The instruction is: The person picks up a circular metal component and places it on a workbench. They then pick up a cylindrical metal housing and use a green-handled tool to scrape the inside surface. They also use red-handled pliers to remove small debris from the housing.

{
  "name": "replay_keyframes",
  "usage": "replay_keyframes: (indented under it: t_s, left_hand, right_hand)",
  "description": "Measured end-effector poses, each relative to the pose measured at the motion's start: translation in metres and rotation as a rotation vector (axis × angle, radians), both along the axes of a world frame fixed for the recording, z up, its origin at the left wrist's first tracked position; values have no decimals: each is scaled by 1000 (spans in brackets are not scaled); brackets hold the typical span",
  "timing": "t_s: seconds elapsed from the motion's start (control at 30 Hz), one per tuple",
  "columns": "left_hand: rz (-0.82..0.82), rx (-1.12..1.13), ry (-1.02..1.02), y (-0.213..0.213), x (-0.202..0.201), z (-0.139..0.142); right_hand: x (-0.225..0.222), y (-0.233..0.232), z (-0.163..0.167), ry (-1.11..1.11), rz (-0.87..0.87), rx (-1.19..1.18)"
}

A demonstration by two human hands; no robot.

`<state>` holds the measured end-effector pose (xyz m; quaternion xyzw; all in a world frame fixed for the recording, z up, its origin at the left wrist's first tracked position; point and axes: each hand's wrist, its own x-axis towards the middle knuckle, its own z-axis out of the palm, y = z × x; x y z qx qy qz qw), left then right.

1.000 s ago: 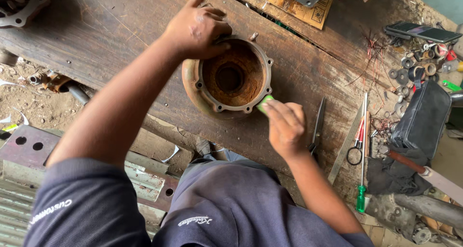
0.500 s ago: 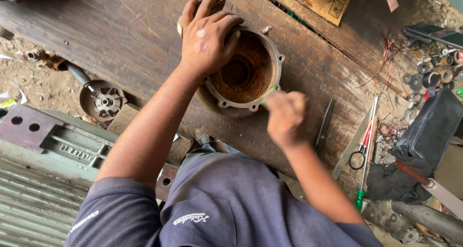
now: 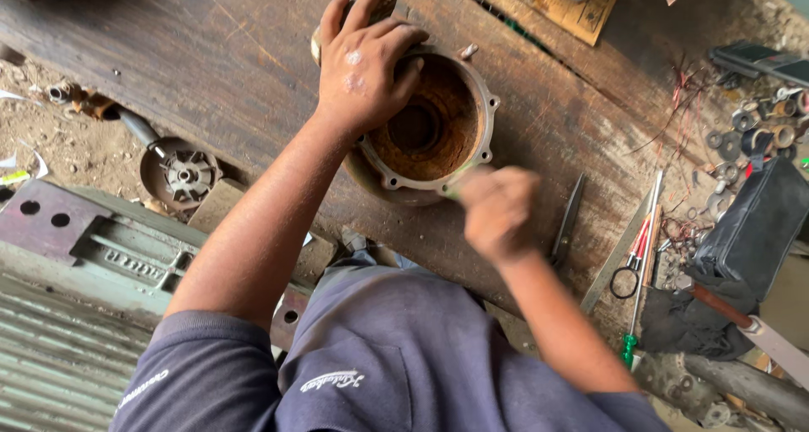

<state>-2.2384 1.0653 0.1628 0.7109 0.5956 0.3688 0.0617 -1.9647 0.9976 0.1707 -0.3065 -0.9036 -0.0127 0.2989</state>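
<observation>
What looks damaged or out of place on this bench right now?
The round metal housing under the left hand is heavily rusted inside. Loose washers and wire lie scattered at the bench's right end.

Rusty round motor housing (image 3: 425, 128) steadied on wooden bench (image 3: 211, 53) by left hand (image 3: 364, 65), fingers spread over rim. Right hand (image 3: 499, 211) blurred, closed at housing's near edge. Scissors (image 3: 634, 255) laid nearby.

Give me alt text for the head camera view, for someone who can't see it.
A person's left hand presses on a rusty round metal housing on a worn wooden bench, while the blurred right hand works at its rim. Scissors and a black pouch lie to the right.
</observation>
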Motion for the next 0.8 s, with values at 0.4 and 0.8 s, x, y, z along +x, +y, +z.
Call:
replay_keyframes:
  t_s: [0.4, 0.8]
  left_hand:
    - [-2, 10, 1, 2, 0, 0]
    - [12, 24, 23, 1, -1, 1]
  right_hand:
    - [2, -4, -12, 24, 28, -41]
    - [-13, -12, 11, -15, 92, -32]
